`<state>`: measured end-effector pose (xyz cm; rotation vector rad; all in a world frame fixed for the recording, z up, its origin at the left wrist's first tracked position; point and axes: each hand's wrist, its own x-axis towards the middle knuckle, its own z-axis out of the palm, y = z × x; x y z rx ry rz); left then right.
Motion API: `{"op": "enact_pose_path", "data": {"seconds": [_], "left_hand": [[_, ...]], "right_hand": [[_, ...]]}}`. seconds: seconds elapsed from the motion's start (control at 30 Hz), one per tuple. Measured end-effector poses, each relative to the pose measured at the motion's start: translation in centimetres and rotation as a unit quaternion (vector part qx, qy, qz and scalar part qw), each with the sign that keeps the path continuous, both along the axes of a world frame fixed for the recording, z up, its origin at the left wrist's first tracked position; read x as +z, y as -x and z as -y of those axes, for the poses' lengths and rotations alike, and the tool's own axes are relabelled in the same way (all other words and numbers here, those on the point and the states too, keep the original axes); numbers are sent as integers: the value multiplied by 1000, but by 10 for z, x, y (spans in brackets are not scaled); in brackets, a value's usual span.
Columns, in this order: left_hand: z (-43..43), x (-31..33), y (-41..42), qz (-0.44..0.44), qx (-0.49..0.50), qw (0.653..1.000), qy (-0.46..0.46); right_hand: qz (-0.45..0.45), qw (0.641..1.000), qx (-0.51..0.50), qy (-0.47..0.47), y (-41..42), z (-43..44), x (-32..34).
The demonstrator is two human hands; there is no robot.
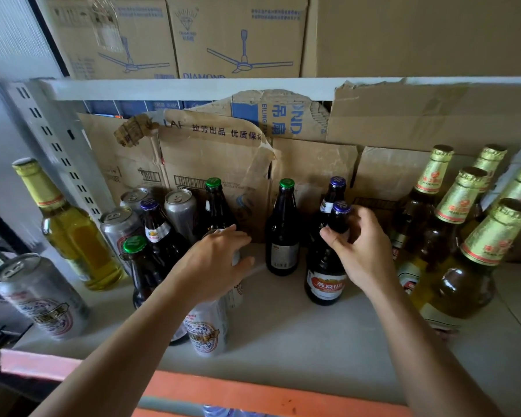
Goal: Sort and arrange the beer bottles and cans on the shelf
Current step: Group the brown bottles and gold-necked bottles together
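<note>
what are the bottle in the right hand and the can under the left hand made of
The bottle looks like dark brown glass, glossy with sharp highlights; its purple cap is probably metal. The can looks like aluminium, silvery with printed artwork.

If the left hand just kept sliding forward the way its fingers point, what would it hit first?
Likely the torn cardboard at the back. The left hand, gripping a silver can, points into the gap between the green-capped bottle beside the cans and the lone green-capped bottle, though depth is unclear.
</note>
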<state>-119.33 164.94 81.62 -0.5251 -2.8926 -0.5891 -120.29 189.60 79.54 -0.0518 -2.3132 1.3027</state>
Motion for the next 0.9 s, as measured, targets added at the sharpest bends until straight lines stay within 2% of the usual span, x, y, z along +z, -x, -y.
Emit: {"op": "enact_pose_path", "data": {"seconds": [0.1, 0.2, 0.27, 0.4, 0.5, 0.67, 0.9], "left_hand": [[0, 1, -1, -5, -5, 1000, 3], [-1, 1, -3, -18, 1, 1000, -3], [0, 2, -7, -58, 22, 998, -5], [5, 9, -23, -176, 35, 984, -25], [15, 16, -38, -145, -32, 982, -114], [35, 9, -62, -81, -84, 987, -108], [63, 1, -94, -92, -84, 973, -195]], "right_hand": [[-99, 993, -54, 37, -10, 13, 3], [-205, 975, -81, 6, -18, 27, 7], [-230, 971, -65, 0, -22, 35, 10], [-174, 985, 5, -2, -25, 44, 5], [-133, 991, 29, -10, -26, 47, -5], [-69, 995, 74, 9, -27, 66, -13], [19, 993, 113, 42, -24, 92, -24]]}}
